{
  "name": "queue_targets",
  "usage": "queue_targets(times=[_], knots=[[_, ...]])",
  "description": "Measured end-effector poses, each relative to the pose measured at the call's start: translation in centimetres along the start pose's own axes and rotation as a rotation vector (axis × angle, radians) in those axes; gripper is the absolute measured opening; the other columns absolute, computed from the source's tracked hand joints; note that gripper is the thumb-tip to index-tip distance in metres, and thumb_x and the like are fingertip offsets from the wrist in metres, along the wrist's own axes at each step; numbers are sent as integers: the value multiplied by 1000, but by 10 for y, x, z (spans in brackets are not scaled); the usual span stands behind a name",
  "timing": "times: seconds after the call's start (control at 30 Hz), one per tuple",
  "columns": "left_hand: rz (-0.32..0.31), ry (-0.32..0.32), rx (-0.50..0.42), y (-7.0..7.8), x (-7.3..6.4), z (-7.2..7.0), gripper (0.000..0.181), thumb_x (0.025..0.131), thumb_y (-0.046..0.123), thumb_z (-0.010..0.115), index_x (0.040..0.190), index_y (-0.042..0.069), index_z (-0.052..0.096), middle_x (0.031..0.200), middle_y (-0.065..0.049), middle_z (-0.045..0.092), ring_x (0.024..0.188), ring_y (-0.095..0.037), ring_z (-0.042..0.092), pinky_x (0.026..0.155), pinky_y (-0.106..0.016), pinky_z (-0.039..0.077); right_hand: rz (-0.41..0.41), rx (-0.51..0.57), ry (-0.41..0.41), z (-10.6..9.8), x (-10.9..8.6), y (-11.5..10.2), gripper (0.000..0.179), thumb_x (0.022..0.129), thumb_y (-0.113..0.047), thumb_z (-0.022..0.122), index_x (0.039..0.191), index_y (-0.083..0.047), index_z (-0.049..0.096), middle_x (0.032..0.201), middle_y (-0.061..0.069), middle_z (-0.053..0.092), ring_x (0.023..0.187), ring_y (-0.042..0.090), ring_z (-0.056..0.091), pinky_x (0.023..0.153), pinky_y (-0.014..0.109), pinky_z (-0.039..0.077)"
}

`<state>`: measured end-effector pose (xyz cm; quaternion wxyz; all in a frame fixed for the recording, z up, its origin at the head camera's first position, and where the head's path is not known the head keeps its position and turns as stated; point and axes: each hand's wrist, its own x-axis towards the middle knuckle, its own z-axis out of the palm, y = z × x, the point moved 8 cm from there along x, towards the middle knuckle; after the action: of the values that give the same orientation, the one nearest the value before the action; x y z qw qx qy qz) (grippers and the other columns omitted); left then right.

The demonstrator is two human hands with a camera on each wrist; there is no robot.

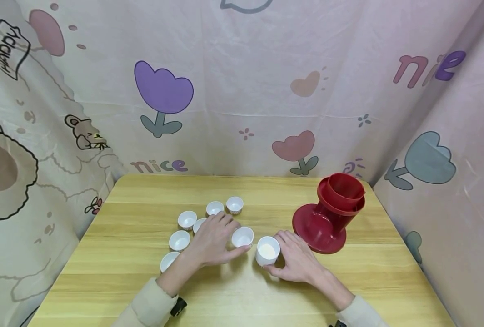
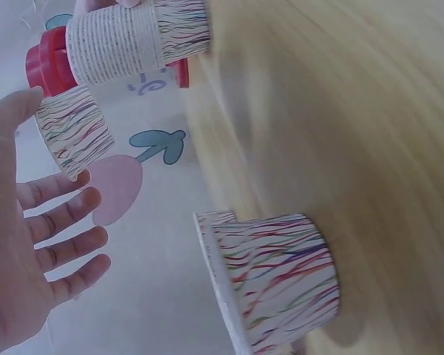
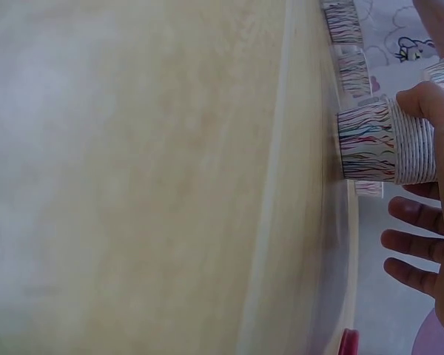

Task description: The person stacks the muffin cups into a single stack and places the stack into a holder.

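Between the thumb and fingers of my left hand (image 1: 215,238) is a single white paper cup (image 1: 242,237) with coloured streaks, tilted and off the table in the left wrist view. My right hand (image 1: 296,259) grips a stack of nested paper cups (image 1: 267,250), thumb on its rims in the right wrist view. The single cup is just left of the stack. Several more paper cups (image 1: 179,240) stand mouth up, separately, on the table beyond and left of my left hand. One of them (image 1: 198,225) is partly hidden by that hand.
On the right of the wooden table (image 1: 115,254) stands a red plastic piece (image 1: 327,213) with a round base and a cup-shaped top, close to the right hand. A printed curtain (image 1: 242,91) hangs behind and at both sides of the table.
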<state>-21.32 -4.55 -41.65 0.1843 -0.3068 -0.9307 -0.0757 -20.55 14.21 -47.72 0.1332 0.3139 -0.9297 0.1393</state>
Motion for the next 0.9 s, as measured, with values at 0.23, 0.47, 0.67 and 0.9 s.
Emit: queue_targets(times=[0.23,0.47,0.67,0.9], knots=[[35,31,-6,6,2,-9,61,81,75,51,107,22,66,104,2,66,94,-15,59,78,-29,51,-11,9,4,2,1,-1,60,68,-69,70,108,-26,58,99,-14,55,93,4,52,81,27,50],[104,89,-8,14,4,-18,59,79,72,58,105,21,66,98,4,64,92,-15,58,77,-29,51,2,21,3,2,2,0,58,69,-71,69,106,-27,58,98,-16,55,92,2,51,79,26,49],[140,130,-25,19,9,-23,58,77,71,61,103,20,67,96,3,63,93,-16,59,78,-29,52,7,25,0,0,2,1,58,68,-70,71,106,-28,58,98,-17,55,91,2,51,79,26,49],[173,141,-57,28,13,-23,58,77,71,60,103,20,66,96,5,64,92,-14,57,80,-28,51,3,12,-3,1,0,0,56,68,-67,72,105,-27,58,98,-16,55,93,3,52,81,28,50]])
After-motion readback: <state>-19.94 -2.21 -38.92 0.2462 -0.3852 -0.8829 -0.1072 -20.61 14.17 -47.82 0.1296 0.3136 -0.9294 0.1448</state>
